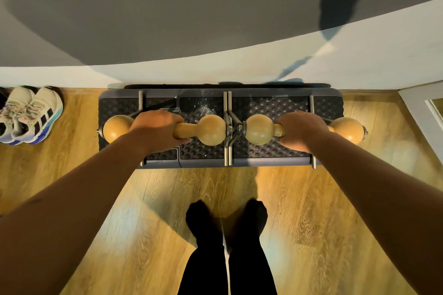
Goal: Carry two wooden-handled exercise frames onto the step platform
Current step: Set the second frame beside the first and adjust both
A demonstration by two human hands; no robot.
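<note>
Two frames, end to end mid-frame on the step platform (328,106): your left hand (157,128) grips the left frame (211,130) handle, your right hand (300,130) the right frame (260,129) handle.

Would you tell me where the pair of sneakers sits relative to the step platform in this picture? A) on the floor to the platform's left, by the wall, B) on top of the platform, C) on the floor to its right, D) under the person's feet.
A: the sneakers stand on the wooden floor by the wall, left of the step platform, apart from it.
</note>
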